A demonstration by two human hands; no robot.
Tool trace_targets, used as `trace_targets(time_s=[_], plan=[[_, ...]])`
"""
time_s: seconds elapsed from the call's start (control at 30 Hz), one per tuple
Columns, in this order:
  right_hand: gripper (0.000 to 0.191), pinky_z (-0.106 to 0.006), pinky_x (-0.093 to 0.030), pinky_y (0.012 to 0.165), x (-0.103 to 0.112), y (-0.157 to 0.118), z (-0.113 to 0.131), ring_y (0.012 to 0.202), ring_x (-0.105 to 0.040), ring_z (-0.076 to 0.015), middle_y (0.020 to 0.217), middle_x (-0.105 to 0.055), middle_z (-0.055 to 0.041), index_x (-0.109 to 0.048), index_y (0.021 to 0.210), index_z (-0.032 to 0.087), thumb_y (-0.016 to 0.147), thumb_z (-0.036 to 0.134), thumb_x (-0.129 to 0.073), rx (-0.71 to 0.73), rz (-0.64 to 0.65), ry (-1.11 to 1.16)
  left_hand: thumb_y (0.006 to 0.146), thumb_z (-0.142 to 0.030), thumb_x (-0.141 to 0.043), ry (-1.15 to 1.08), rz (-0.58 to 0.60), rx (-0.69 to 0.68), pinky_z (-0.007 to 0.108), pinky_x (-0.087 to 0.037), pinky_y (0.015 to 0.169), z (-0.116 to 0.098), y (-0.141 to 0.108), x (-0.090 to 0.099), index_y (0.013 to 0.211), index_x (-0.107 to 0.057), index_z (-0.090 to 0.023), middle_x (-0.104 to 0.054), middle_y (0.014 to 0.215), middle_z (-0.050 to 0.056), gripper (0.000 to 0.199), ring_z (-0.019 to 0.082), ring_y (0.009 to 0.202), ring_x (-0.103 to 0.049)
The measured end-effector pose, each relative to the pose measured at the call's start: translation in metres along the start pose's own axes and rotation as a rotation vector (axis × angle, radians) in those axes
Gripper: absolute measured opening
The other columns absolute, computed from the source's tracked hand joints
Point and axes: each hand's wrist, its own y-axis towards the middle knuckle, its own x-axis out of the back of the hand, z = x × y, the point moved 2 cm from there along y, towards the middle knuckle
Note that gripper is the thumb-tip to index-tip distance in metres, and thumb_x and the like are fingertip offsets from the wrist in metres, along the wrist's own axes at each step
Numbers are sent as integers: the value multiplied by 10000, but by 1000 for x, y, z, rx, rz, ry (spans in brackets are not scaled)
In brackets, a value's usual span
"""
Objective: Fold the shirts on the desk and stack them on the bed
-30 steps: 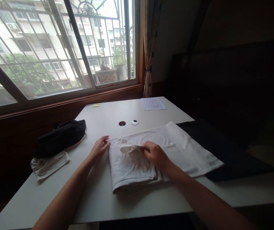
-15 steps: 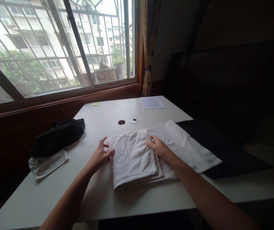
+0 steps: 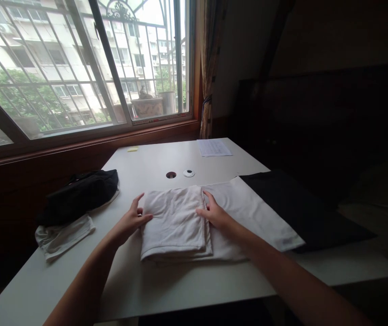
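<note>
White cloth [image 3: 173, 222], part-folded, by the front edge of the table [image 3: 167, 287] — left hand [image 3: 131, 222], right hand [image 3: 217, 215] flanking it, grips apart. Step: squaring, apparently; next calls for aligned edges.

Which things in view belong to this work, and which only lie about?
Probably work: folded white cloth between left hand and right hand; adjoining flat white cloth.

Probably idle: crumpled black cloth; flat black cloth; printed white paper; small yellow paper.

Pale daylight from the window [image 3: 87, 68] at upper left, buildings [image 3: 53, 38] outside washed out, soft sheen on the desk [image 3: 146, 167], shadow below the white cloth [image 3: 173, 222], right side near-black, wide-angle stretching toward the edges
</note>
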Motion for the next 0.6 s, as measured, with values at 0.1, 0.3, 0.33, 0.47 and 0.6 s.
trace_targets(time_s=[0.1,0.3,0.33,0.47,0.6], plan=[[1102,-425,-597,846,-25,-3,15,906,-720,-223,1136,-694,-73,-6,1650,290,834,332,-745,-81,148,194,777,-502,-789,115,-90,-50,222,-392,551,9,6,39,1587,-283,-198,-505,743,-88,1002,103,587,-518],[912,-383,-619,847,-64,4,42,919,-706,-196,1321,-633,-99,-340,1594,300,807,386,-794,-129,391,259,802,-560,-691,510,-447,-269,392,-581,790,22,0,93,1359,-583,-174,-636,1031,66,686,226,873,-673],[878,-386,-623,812,-66,9,42,881,-705,-198,1274,-656,-97,-353,1593,293,829,399,-772,-128,377,204,838,-544,-661,603,-470,-338,436,-579,867,21,-6,92,1295,-633,-183,-639,1105,96,583,257,963,-676],[603,-387,-610,794,-68,36,39,853,-695,-210,1197,-694,-94,-576,1452,246,880,390,-704,-44,231,-13,965,-466,-603,856,-254,-560,459,-527,1032,10,-40,64,1202,-709,-266,-671,1205,87,328,273,1150,-641],[386,-384,-605,826,-69,51,34,930,-698,-235,1122,-730,-82,-727,1229,209,902,401,-654,-16,136,79,987,-417,-626,970,6,-634,406,-553,1009,3,-69,26,1304,-656,-314,-679,1269,72,335,251,1171,-634]])
